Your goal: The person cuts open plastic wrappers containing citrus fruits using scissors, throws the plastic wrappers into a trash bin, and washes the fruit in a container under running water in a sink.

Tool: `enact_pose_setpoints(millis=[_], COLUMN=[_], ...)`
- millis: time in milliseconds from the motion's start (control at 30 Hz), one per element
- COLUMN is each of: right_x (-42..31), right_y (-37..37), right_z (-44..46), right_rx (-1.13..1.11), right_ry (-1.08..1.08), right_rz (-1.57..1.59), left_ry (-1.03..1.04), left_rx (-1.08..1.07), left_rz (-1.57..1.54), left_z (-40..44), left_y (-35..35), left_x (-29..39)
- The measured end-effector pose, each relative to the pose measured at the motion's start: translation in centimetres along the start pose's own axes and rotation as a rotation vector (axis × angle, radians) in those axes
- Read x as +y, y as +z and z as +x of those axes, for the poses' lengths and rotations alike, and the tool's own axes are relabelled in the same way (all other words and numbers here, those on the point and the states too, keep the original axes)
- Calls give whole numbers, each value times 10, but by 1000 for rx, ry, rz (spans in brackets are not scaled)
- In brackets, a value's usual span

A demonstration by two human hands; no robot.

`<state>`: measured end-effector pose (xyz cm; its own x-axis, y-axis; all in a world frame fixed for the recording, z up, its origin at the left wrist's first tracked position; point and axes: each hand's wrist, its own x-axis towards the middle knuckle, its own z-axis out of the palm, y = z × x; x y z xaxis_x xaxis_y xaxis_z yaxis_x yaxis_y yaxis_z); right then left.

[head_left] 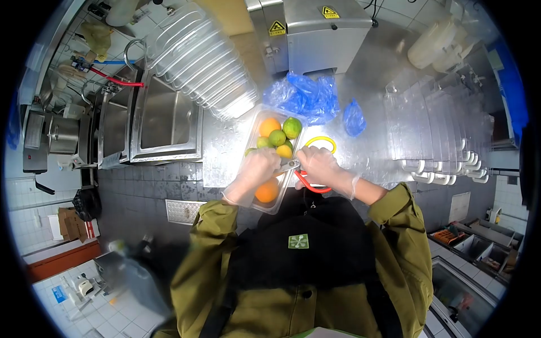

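Note:
My gloved left hand (260, 169) is over a clear plastic container (305, 132), its fingers closed at the blade end of a pair of scissors (289, 165). My gloved right hand (321, 164) is closed around the scissors near the pivot. One handle loop is yellow and the other red, spread wide apart on either side of this hand. Inside the container lie oranges (266, 191) and several green citrus fruits (292, 128). My left hand and the blades hide part of the fruit. How the fingertips meet the blades is partly hidden.
Crumpled blue plastic bags (307, 96) lie behind the container on the metal table (222, 152). Stacked clear containers (203, 62) stand at the back left, beside sinks (166, 121). A steel machine (324, 36) is at the back; clear bins with white handles (428, 124) are right.

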<state>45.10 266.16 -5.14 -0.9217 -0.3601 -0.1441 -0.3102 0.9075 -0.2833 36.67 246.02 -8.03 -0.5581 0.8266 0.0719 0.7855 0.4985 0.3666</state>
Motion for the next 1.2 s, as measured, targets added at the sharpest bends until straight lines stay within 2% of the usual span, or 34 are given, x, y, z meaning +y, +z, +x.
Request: enact_pose_setpoints(millis=[100,200,333,433,533,567,667,767,867,900,967,1100,1200], right_x=[2,3,17,12,7,9,8,7,2,3,2,0,-3], right_y=[15,9,12,-2,-9,-8,0,-1,-8,-1,0,-3,-5], right_z=[0,-8,-22,-35,-41,-48,-60,-60,-49,-48,-48,-41,-21], right_rx=[-10,-89,-141,-193,-439,-404,-334,-122,-127,-49,-38,-84,-215], right_ry=[45,89,205,282,429,382,387,249,234,217,256,286,269], right_rz=[80,215,191,304,402,520,457,179,55,19,-28,-72,-8], left_ry=[-13,-265,-649,-604,-530,-500,-597,-619,-584,-583,-581,-445,-309], left_rx=[-7,181,178,91,118,136,77,13,-3,-19,-42,13,34], left_rz=[-87,-436,-884,-862,-845,-832,-926,-872,-832,-783,-687,-620,-532], left_z=[-2,-14,-39,-40,-32,-31,-31,-28,-23,-23,-17,-23,-19], left_y=[-10,-9,15,9,12,14,9,2,2,-1,-19,-4,-7], left_x=[-1,-17,-38,-29,-30,-31,-38,-34,-26,-22,-5,-9,6])
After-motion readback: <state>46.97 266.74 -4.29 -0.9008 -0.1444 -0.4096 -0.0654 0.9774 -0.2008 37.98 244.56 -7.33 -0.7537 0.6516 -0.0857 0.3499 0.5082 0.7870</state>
